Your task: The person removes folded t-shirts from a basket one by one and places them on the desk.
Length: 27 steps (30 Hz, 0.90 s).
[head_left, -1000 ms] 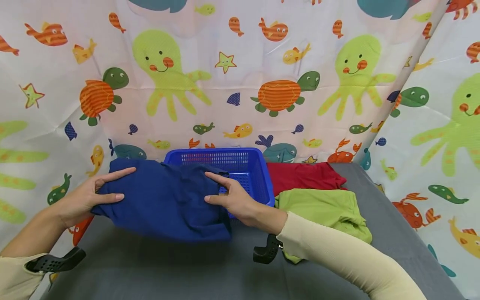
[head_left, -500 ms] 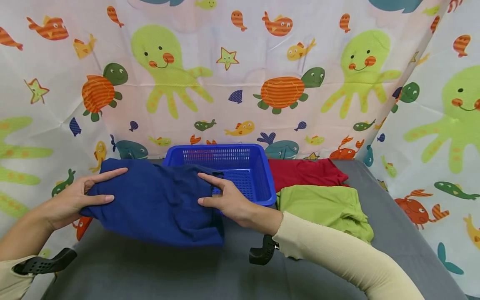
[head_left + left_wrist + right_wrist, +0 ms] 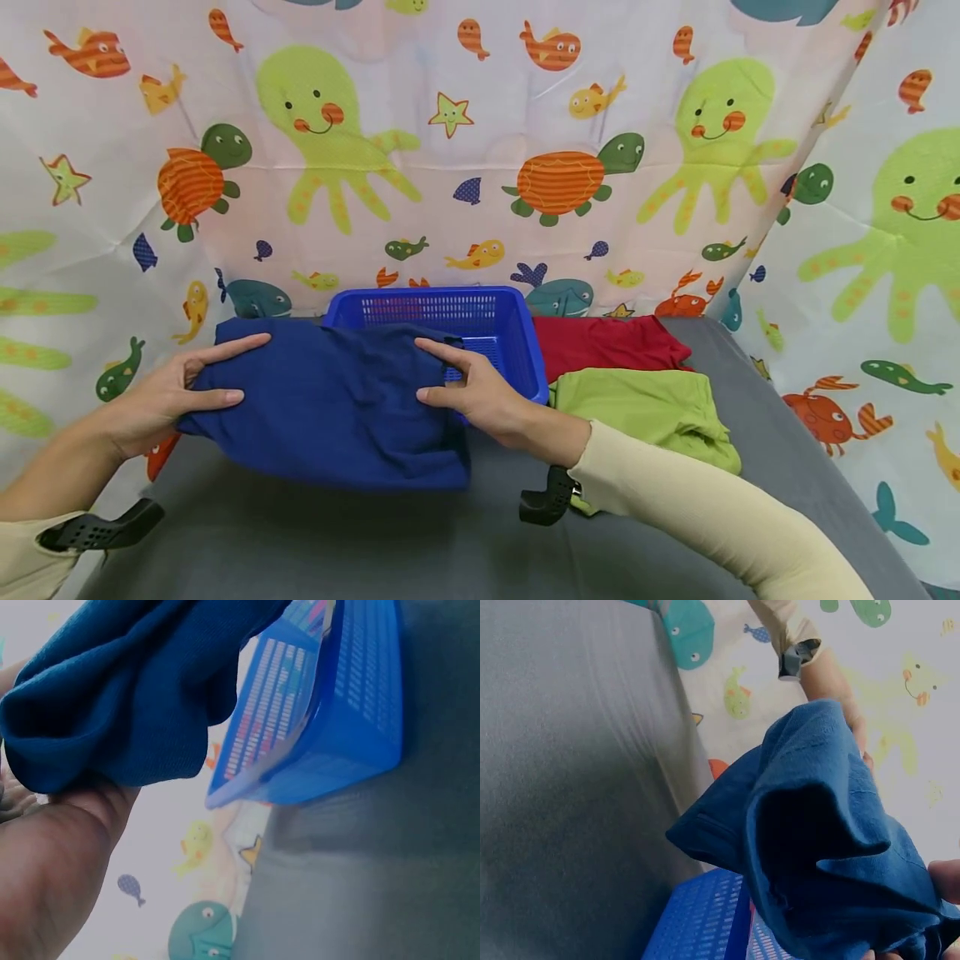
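A folded dark blue piece of clothing (image 3: pixel 322 408) is held up in front of the blue basket (image 3: pixel 536 371), covering its front left part. At its left end my left hand (image 3: pixel 161 396) grips it, index finger and thumb lying over the near face. My right hand (image 3: pixel 480 392) pinches the other end, the remaining fingers tucked behind the fabric. The left wrist view has the cloth (image 3: pixel 142 690) hanging beside the basket wall (image 3: pixel 330 757). In the right wrist view, the cloth's loose folds (image 3: pixel 817 817) gape open.
Right of the basket lies a folded red cloth (image 3: pixel 607 346) on the grey table cover (image 3: pixel 360 550). In front of it sits a folded lime green garment (image 3: pixel 637 408), partly hidden by my right arm. A sea-animal curtain (image 3: pixel 480 167) hangs behind and at the sides.
The blue clothing and both hands drifted slightly left, then came back right to about where they were a second ago. Both hands keep their hold. The basket and other clothes lie still.
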Each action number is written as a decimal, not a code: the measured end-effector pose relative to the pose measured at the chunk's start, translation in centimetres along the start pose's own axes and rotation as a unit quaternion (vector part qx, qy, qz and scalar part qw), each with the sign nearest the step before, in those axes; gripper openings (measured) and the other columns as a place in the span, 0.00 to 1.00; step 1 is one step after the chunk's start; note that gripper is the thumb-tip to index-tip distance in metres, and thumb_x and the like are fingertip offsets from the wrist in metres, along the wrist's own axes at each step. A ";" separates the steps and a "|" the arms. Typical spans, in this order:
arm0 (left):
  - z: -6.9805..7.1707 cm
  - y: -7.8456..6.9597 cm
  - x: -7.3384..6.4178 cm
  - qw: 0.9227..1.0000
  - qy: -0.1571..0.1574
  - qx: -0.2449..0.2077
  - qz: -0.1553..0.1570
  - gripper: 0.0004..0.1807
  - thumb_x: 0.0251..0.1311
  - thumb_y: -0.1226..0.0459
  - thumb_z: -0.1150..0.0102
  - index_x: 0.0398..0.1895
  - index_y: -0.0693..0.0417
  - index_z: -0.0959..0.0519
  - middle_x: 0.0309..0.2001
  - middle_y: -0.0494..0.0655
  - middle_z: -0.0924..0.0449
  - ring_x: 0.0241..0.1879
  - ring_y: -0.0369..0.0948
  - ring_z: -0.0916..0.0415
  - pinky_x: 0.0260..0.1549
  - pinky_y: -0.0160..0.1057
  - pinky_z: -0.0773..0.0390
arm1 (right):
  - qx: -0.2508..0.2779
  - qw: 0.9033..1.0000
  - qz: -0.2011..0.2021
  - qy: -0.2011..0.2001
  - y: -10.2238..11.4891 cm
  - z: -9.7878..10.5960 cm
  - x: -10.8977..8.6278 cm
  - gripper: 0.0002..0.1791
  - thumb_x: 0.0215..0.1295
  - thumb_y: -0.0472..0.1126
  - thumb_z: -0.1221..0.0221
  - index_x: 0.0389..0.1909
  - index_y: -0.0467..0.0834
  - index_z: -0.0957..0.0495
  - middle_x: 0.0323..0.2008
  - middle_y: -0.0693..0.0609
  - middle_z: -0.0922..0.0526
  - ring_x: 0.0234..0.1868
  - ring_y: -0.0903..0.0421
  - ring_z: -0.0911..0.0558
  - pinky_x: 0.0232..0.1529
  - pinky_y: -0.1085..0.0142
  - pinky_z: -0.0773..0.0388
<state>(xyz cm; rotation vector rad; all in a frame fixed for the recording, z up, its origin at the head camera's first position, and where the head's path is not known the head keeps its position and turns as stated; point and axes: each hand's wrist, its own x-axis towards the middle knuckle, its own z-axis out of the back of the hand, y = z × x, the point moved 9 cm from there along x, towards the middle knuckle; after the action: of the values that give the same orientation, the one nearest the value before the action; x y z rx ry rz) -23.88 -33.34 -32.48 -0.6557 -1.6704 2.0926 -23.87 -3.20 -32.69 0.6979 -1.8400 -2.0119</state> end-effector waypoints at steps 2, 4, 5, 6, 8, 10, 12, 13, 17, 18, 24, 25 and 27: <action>-0.6 -0.1 0.1 1.000 0.010 -0.014 -0.005 0.36 0.76 0.70 0.54 0.82 0.43 0.51 0.70 0.28 0.39 0.62 0.28 0.25 0.54 0.37 0.17 | 0.001 1.000 0.005 0.000 -0.1 0.4 -0.2 0.38 0.71 0.35 0.41 0.79 0.54 0.41 0.62 0.43 0.23 0.29 0.62 0.19 0.70 0.50 0.28; -1.2 -0.3 0.2 0.999 0.017 -0.026 -0.008 0.37 0.76 0.71 0.54 0.83 0.43 0.52 0.70 0.28 0.39 0.62 0.28 0.25 0.55 0.38 0.17 | 0.002 1.000 0.007 -0.001 -0.2 0.7 -0.4 0.37 0.72 0.35 0.42 0.79 0.53 0.41 0.71 0.42 0.31 0.40 0.60 0.15 0.71 0.48 0.30; -1.5 -0.3 0.3 0.999 0.019 -0.032 -0.007 0.37 0.76 0.72 0.54 0.83 0.43 0.52 0.70 0.29 0.39 0.63 0.29 0.25 0.55 0.38 0.17 | 0.001 1.000 0.007 -0.002 -0.3 0.9 -0.6 0.37 0.72 0.35 0.42 0.79 0.54 0.41 0.71 0.42 0.32 0.44 0.58 0.14 0.71 0.47 0.31; -1.8 -0.3 0.4 0.999 0.021 -0.035 -0.006 0.37 0.76 0.72 0.55 0.83 0.43 0.52 0.70 0.29 0.39 0.63 0.29 0.25 0.55 0.39 0.17 | 0.001 1.000 0.006 -0.003 -0.3 1.1 -0.7 0.37 0.72 0.36 0.42 0.79 0.54 0.41 0.72 0.43 0.32 0.49 0.55 0.14 0.71 0.47 0.31; -2.2 -0.2 0.6 0.999 0.020 -0.040 0.000 0.37 0.76 0.71 0.54 0.82 0.41 0.50 0.70 0.29 0.37 0.62 0.30 0.24 0.54 0.40 0.17 | 0.002 1.000 0.007 -0.007 -0.4 1.5 -1.0 0.37 0.72 0.36 0.42 0.79 0.54 0.41 0.74 0.44 0.34 0.61 0.50 0.17 0.71 0.46 0.31; -2.5 0.0 0.8 0.999 0.018 -0.046 0.004 0.36 0.76 0.71 0.54 0.82 0.41 0.49 0.69 0.29 0.35 0.62 0.31 0.23 0.54 0.40 0.16 | 0.001 1.000 0.004 -0.011 -0.5 1.9 -1.2 0.37 0.72 0.36 0.42 0.79 0.54 0.41 0.74 0.44 0.33 0.61 0.46 0.17 0.71 0.46 0.30; -2.8 0.0 1.0 0.999 0.015 -0.049 0.003 0.35 0.75 0.71 0.54 0.81 0.41 0.47 0.68 0.28 0.32 0.61 0.33 0.22 0.52 0.41 0.16 | 0.002 1.000 0.001 -0.013 -0.5 2.3 -1.5 0.37 0.72 0.36 0.41 0.79 0.55 0.41 0.73 0.44 0.32 0.60 0.47 0.17 0.70 0.46 0.30; -2.9 0.0 1.1 0.999 0.013 -0.053 0.002 0.35 0.75 0.71 0.53 0.81 0.41 0.46 0.67 0.29 0.31 0.60 0.33 0.22 0.52 0.41 0.16 | 0.003 1.000 0.000 -0.013 -0.6 2.5 -1.6 0.38 0.72 0.36 0.41 0.79 0.54 0.41 0.73 0.44 0.32 0.59 0.48 0.16 0.70 0.46 0.30; -3.8 -0.4 1.6 0.998 0.004 -0.064 -0.008 0.35 0.75 0.72 0.53 0.81 0.44 0.45 0.66 0.29 0.29 0.60 0.34 0.20 0.51 0.41 0.15 | 0.005 1.000 0.002 -0.017 -0.6 3.5 -2.0 0.38 0.71 0.35 0.41 0.79 0.53 0.42 0.70 0.42 0.29 0.47 0.58 0.13 0.71 0.46 0.31; -4.0 -0.5 1.7 0.998 0.001 -0.067 -0.008 0.35 0.75 0.72 0.52 0.81 0.44 0.45 0.66 0.29 0.29 0.60 0.34 0.20 0.51 0.41 0.15 | 0.003 1.000 0.002 -0.018 -0.6 3.8 -2.1 0.38 0.71 0.34 0.41 0.79 0.53 0.41 0.66 0.40 0.26 0.40 0.60 0.13 0.72 0.47 0.31; -5.5 -0.9 2.8 0.998 -0.028 -0.059 0.001 0.35 0.74 0.69 0.48 0.81 0.43 0.44 0.69 0.36 0.34 0.59 0.34 0.20 0.52 0.40 0.16 | -0.029 0.999 0.008 -0.021 -0.5 5.8 -2.9 0.38 0.71 0.34 0.41 0.79 0.51 0.41 0.63 0.35 0.24 0.33 0.62 0.15 0.69 0.47 0.29; -5.7 -1.0 3.0 0.998 -0.034 -0.056 0.003 0.35 0.73 0.68 0.47 0.81 0.42 0.44 0.70 0.39 0.36 0.59 0.34 0.20 0.52 0.40 0.15 | -0.035 0.999 0.008 -0.022 -0.4 6.2 -3.0 0.37 0.71 0.34 0.41 0.79 0.50 0.41 0.65 0.38 0.25 0.35 0.61 0.14 0.69 0.47 0.28; -6.2 -1.1 3.5 0.998 -0.037 -0.054 0.003 0.36 0.73 0.68 0.46 0.81 0.43 0.44 0.73 0.47 0.39 0.59 0.34 0.20 0.52 0.41 0.16 | -0.045 0.999 0.007 -0.026 -0.4 6.9 -3.3 0.37 0.71 0.34 0.41 0.79 0.50 0.41 0.60 0.41 0.20 0.32 0.60 0.15 0.67 0.48 0.26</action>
<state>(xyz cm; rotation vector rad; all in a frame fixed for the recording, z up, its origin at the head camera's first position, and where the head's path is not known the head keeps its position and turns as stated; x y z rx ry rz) -23.15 -26.19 -32.99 -0.6234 -1.8347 2.0667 -24.94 4.42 -32.33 0.6096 -1.7654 -2.1083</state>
